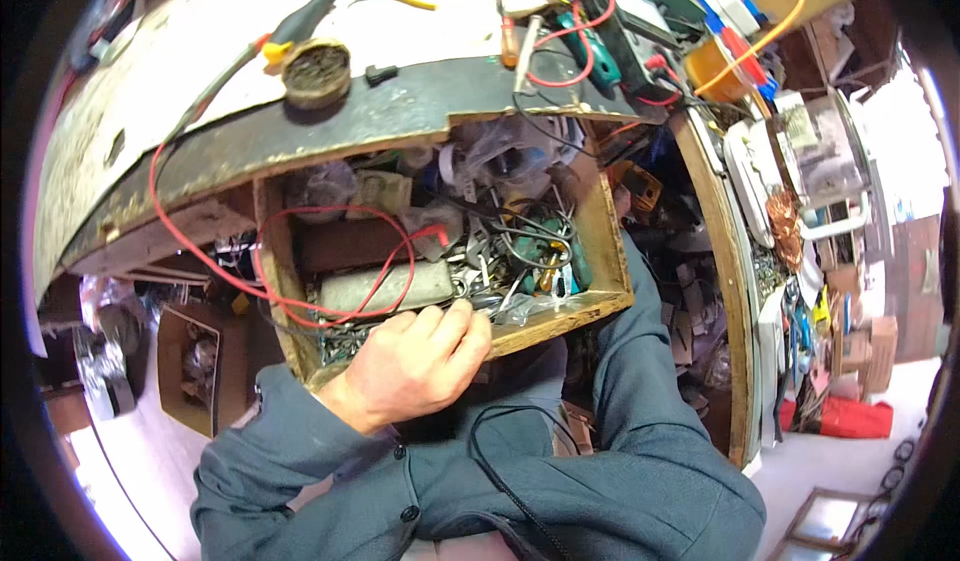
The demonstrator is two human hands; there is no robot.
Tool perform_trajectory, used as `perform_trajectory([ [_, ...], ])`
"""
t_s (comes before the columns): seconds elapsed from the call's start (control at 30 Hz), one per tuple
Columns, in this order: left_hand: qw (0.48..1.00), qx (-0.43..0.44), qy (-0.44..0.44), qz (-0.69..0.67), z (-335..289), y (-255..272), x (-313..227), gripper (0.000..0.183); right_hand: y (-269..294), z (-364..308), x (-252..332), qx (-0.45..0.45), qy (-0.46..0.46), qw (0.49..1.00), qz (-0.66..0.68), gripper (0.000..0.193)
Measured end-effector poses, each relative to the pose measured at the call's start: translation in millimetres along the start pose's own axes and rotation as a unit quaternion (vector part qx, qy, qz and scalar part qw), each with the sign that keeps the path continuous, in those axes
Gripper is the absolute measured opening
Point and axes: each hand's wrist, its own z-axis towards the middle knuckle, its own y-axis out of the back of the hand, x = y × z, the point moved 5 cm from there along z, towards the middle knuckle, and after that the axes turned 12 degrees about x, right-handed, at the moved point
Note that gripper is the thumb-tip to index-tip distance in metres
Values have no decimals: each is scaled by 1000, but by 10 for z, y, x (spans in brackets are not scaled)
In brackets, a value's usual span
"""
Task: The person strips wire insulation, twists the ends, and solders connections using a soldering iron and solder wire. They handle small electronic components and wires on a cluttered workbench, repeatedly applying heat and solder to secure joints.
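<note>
Worn brown wooden drawer: already open, jumbled silvery metal tools inside | left hand: fingers curled at front rim, grip hidden, can't tell | right hand: unseen

Looks like a small repair workshop to me, electrical most likely: the scuffed bench carries yellow-handled pliers, an orange-handled screwdriver and a dark instrument with red plugs, while the battered wooden drawer is crammed with metal tools, cables and clutter around my knees-high view of boxes.
</note>
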Motion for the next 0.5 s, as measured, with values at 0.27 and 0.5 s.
perform_trajectory([
  [0.27, 1000, 8, -12, 20, 40, -47, 26, 30, 94, 50, -97, -21, 3, 1000, 10, 31],
  [0.5, 999, 11, -7, 32, 43, -63, 19, 32, 63, 251, -59, -24, 20, 999, 15, 32],
])
